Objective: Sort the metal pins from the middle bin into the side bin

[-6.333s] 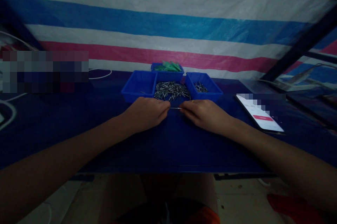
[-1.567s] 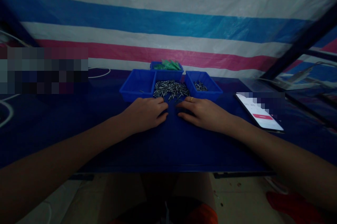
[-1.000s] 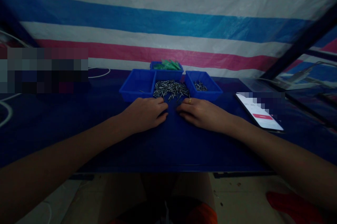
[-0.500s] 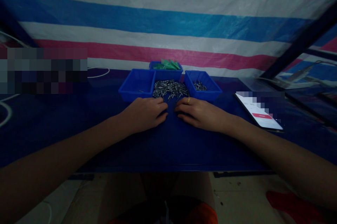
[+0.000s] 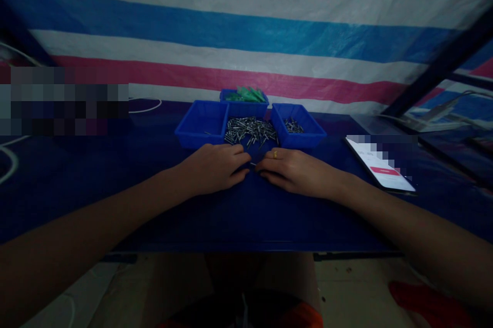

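A slim silvery metal pin point(image 5: 252, 164) shows in the small gap between my two hands, its right end at the fingertips of my right hand point(image 5: 292, 170). That hand is closed in a pinch and wears a ring. Facing it, my left hand point(image 5: 213, 168) rests low over the table with fingers bent and the thumb apart from the forefinger; nothing shows between them. Just beyond the fingertips lies a loose pile of similar metal pins point(image 5: 251, 130); their exact kind is too small to make out.
Blue bins flank the pile: the left bin point(image 5: 202, 122) holds a stray pin, the right bin point(image 5: 298, 125) some more. Behind, another blue bin point(image 5: 244, 104) contains green packets point(image 5: 250, 94). A lit phone point(image 5: 379, 164) lies right on the blue table point(image 5: 246, 220). Striped sheeting point(image 5: 246, 25) hangs behind.
Both hands have drawn slightly back from the pile, toward me. A metal pin now shows between the fingertips, where none was visible before.
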